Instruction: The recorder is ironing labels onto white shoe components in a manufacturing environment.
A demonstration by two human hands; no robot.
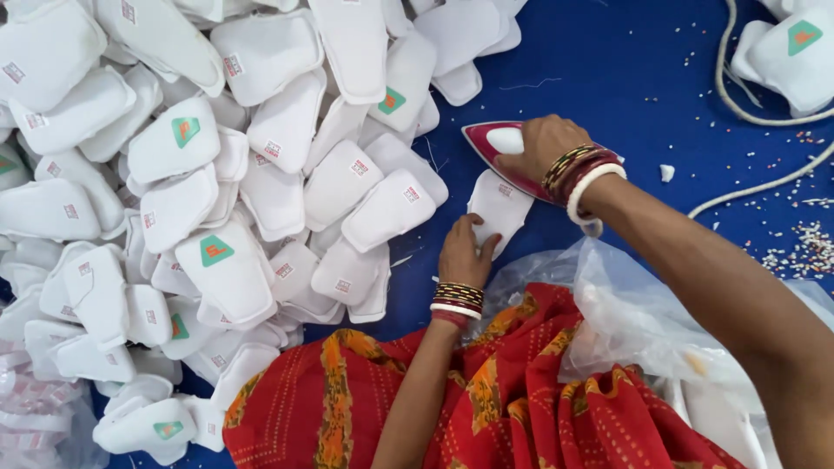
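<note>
while the right hand [543,143] was closed over the handle of one red-and-white iron [504,156], the left hand [463,252] lay flat, fingers spread, on one white padded piece [499,207] just under the iron's edge. open blue cloth [608,78] lay beyond; dozens of like white pieces [217,174] crowded the left, two white cords [738,95] at right.

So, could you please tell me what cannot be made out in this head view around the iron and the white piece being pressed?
- Iron: the right hand covers its handle and rear.
- White piece: its lower end lies under the left hand; its small label is too small to read.
- Cord: runs off the top and right edges.
- Pile of white pieces: cut off at the left and top edges.
</note>
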